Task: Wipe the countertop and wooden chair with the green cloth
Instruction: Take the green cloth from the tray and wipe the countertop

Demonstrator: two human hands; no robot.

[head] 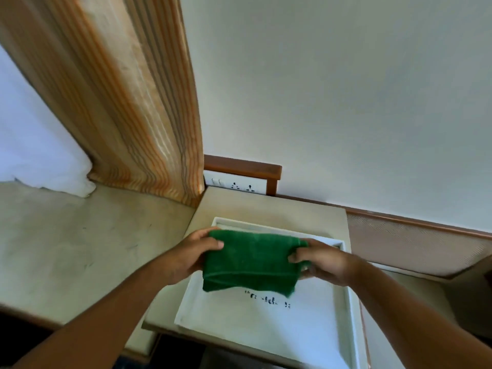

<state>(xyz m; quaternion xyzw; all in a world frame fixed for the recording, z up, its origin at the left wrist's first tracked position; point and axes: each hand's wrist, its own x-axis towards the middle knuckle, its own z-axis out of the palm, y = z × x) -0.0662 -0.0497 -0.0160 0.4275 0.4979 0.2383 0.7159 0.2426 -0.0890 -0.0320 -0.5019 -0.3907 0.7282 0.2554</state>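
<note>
A folded green cloth (250,261) hangs in the air between both hands, above a white tray (348,315). My left hand (190,255) pinches its left edge and my right hand (323,262) grips its right edge. The tray lies on a small beige countertop (266,206) by the wall. A wider beige countertop (80,249) stretches to the left. A wooden frame (243,166) stands against the wall behind the small counter; whether it is part of the chair I cannot tell.
A striped orange curtain (138,102) hangs down to the left counter, with white fabric (40,155) beside it. A wall socket panel (235,185) sits under the wooden frame. A woven pinkish panel (412,243) lies to the right. Black print (267,299) marks the tray.
</note>
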